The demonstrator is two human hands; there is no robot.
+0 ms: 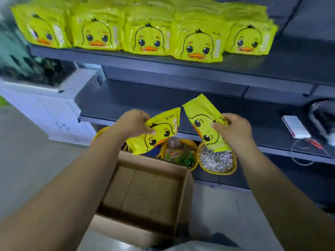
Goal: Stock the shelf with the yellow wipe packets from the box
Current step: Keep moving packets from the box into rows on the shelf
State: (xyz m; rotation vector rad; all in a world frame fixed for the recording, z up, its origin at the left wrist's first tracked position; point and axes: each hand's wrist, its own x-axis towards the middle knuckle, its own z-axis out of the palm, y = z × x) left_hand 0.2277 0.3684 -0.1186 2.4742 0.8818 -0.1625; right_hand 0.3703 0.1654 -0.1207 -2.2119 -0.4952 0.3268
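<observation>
My left hand (135, 122) grips one yellow wipe packet (159, 134) with a duck face, tilted, above the cardboard box (145, 192). My right hand (233, 129) grips a second yellow packet (203, 122), held nearly upright. Both packets hang in front of the lower dark shelf (126, 104). The box stands open on the floor below my arms, and its inside looks bare. On the upper shelf (163, 60) several stacks of the same yellow packets (150, 38) stand in a row, faces forward.
Two yellow-rimmed baskets hold small items under the lower shelf: one with coloured bits (179, 153), one with silvery bits (217, 160). A white phone (295, 126) and cables (304, 149) lie on the lower shelf at the right. A white cabinet (45, 105) stands at the left.
</observation>
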